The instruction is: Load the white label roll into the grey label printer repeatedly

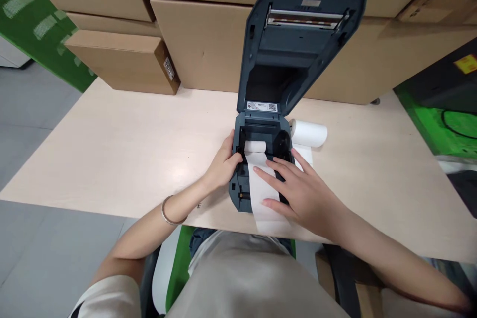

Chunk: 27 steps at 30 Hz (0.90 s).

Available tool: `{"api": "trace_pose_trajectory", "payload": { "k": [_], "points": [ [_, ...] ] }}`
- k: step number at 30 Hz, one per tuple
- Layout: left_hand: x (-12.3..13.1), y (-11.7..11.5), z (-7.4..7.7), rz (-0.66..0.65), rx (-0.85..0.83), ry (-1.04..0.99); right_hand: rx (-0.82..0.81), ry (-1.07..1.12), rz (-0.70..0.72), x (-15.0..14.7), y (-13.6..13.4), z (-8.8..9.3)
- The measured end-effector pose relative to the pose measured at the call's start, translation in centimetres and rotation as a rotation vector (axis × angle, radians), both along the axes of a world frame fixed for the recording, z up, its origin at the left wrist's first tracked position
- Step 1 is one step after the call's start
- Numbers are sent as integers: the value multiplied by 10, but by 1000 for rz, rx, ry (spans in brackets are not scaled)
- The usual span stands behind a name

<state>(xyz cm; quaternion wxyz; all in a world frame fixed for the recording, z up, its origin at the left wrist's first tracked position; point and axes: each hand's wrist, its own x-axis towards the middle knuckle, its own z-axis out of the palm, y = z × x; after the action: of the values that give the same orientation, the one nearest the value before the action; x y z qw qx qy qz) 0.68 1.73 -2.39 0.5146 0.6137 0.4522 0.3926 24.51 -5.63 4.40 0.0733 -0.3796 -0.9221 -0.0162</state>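
Observation:
A dark grey label printer stands on the pale wooden table with its lid swung up and back. A small white paper roll lies in its bay, and a white paper strip runs from it over the front edge toward me. My left hand grips the printer's left side, fingers curled onto the bay's edge. My right hand lies flat with fingers spread, pressing on the paper strip and the printer's front.
A second white paper roll lies on the table just right of the printer. Cardboard boxes are stacked along the table's back edge. A green and black object sits at the right. A bracelet circles my left wrist.

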Motion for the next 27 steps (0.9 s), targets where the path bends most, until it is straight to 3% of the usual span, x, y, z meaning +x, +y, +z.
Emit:
{"api": "trace_pose_trajectory", "payload": {
  "k": [7, 14, 20, 27],
  "points": [
    [3, 0, 9, 2, -2, 8, 150, 24, -51, -17, -14, -7],
    [5, 0, 14, -15, -36, 10, 194, 47, -58, -15, -27, 4],
    [3, 0, 11, -25, -12, 0, 171, 118, -55, -13, -42, 1],
    [3, 0, 10, -34, -35, 11, 134, 100, -73, -2, -41, -3]
  ]
}}
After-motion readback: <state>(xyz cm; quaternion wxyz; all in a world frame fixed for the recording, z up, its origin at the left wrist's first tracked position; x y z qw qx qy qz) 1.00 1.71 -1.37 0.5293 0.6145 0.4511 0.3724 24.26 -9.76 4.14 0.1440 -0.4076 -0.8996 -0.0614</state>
